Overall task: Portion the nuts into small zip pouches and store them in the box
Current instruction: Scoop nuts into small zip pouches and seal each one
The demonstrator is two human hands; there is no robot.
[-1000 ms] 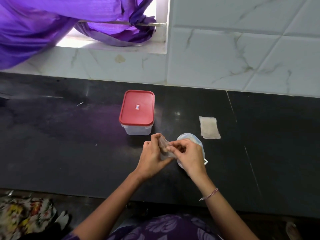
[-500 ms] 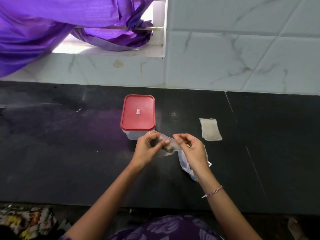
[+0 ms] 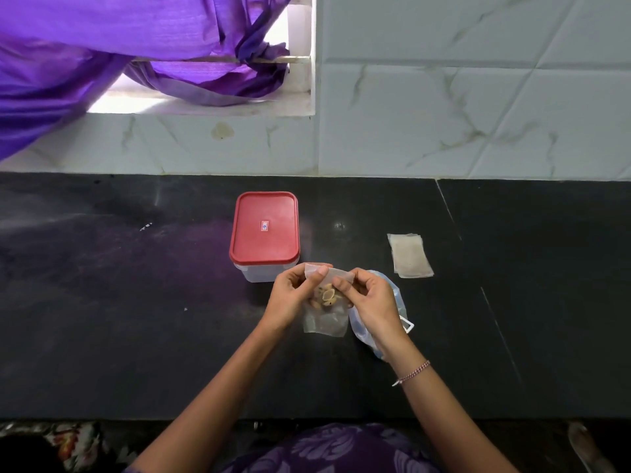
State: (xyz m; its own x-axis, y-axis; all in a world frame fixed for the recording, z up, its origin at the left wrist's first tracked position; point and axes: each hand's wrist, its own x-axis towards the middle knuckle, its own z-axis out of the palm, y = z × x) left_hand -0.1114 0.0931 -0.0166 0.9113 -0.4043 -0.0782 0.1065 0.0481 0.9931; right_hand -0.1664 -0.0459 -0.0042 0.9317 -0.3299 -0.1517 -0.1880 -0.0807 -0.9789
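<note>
I've got the zip pouch (image 3: 326, 307) pinched at its top edge by left hand (image 3: 290, 297) and right hand (image 3: 370, 303), nuts (image 3: 327, 297) inside, above the desk (image 3: 136, 319). Lidded box (image 3: 264, 233) at 11 o'clock, just beyond; spare pouches (image 3: 409, 256) at 2.

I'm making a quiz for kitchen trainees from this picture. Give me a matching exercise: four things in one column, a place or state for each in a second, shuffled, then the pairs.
Things
1. box
2. small pouch
3. stack of empty pouches
4. large clear bag

Places or states
A. lying flat on the counter, off to the right
B. held at its top edge by left hand and right hand, nuts inside
C. shut under a red lid
D. on the counter, partly hidden behind the right hand

Pairs: 1-C, 2-B, 3-A, 4-D
</note>
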